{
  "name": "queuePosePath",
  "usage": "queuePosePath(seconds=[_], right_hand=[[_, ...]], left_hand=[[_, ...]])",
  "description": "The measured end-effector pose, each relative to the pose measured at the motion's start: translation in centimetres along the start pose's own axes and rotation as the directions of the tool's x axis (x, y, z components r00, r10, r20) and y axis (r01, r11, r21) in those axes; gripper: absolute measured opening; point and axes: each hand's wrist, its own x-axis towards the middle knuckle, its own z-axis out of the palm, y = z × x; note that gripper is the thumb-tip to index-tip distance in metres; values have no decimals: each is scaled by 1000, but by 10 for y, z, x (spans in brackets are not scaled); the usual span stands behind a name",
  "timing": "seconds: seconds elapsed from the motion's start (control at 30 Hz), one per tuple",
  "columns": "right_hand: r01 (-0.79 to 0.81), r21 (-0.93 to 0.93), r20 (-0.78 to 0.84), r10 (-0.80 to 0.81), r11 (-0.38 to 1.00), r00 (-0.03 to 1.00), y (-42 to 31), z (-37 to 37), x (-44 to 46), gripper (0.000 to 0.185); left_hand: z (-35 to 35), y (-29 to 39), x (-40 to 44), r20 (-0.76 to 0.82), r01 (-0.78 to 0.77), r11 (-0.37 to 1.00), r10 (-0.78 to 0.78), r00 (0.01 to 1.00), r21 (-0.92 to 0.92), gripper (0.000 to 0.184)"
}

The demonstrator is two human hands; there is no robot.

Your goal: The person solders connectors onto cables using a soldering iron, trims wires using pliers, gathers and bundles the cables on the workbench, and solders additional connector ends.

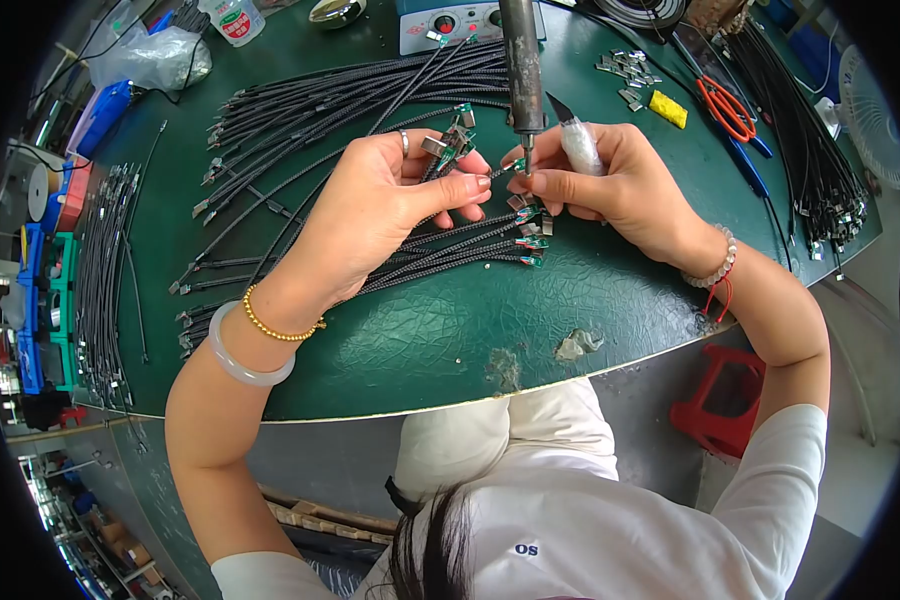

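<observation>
My left hand (pixel 375 195) is closed around a small bunch of black braided cables, whose metal connector ends (pixel 452 145) stick up between the fingers. My right hand (pixel 625 180) is closed, with a knife-like tool tucked in it; its white wrapped handle (pixel 581 148) and dark pointed blade (pixel 560 108) show above the fingers. Between the two hands, a soldering iron (pixel 522 70) points straight down. Its tip meets a small green connector end (pixel 513 166) near my right fingertips. Whether the right fingers also pinch that connector is hard to see. More braided cables (pixel 440 250) lie below my hands.
Rows of black cables (pixel 360 90) cover the green table (pixel 420 350), with another bundle (pixel 110 270) at left and one (pixel 820 170) at right. Behind stand a blue control box (pixel 420 28), loose metal shells (pixel 625 72), a yellow block (pixel 668 109) and orange-handled scissors (pixel 727 108).
</observation>
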Motion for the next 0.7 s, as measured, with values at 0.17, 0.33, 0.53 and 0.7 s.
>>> queuePosePath(seconds=[0.17, 0.33, 0.53, 0.7], right_hand=[[-24, 23, -2, 25, 999, 1000, -2, 1, -1, 24], [4, 30, -16, -4, 1000, 1000, 1, 2, -1, 25], [2, -37, -64, -4, 999, 998, -3, 3, -1, 23], [-37, -25, -59, 36, 999, 998, -4, 5, 0, 21]], left_hand=[[-1, -2, 1, 3, -1, 1000, 1, 1000, -6, 19], [-3, -2, -1, 50, -1, 1000, 0, 999, 27, 21], [0, -2, 0, 43, -4, 1000, 3, 999, 21, 22], [1, -4, 1, 3, -12, 1000, 12, 1000, 21, 24]])
